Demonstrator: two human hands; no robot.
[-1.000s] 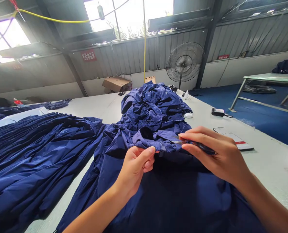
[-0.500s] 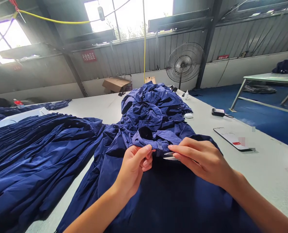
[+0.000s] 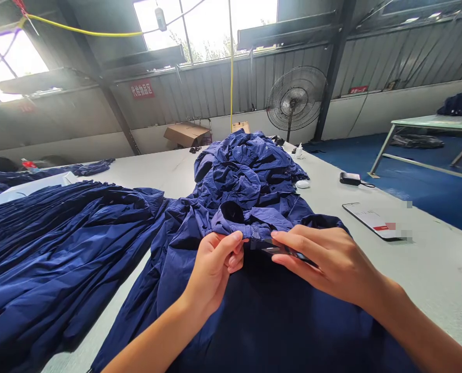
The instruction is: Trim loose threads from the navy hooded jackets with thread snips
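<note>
A navy garment (image 3: 293,316) spreads across the table in front of me, its gathered edge raised between my hands. My left hand (image 3: 215,264) is closed, pinching that edge between thumb and fingers. In my right hand (image 3: 327,261) I hold small metal thread snips (image 3: 270,249), their blades pointing left beside the gathered edge. The right forefinger and thumb lie along either side of the snips, with the forefinger tip close to the cloth. Most of the snips' handle is hidden by the fingers.
Beyond the garment is a heap of navy clothing (image 3: 250,160). More navy garments (image 3: 59,248) are piled at left, near a white box (image 3: 32,187). On the right of the table (image 3: 441,280) lie a phone (image 3: 371,220) and a black case (image 3: 349,178). A fan (image 3: 293,101) stands behind.
The snips' blades have come closer together, and the right fingers have shifted along them so more of the handle shows. My left hand keeps its pinch on the garment in the same place.
</note>
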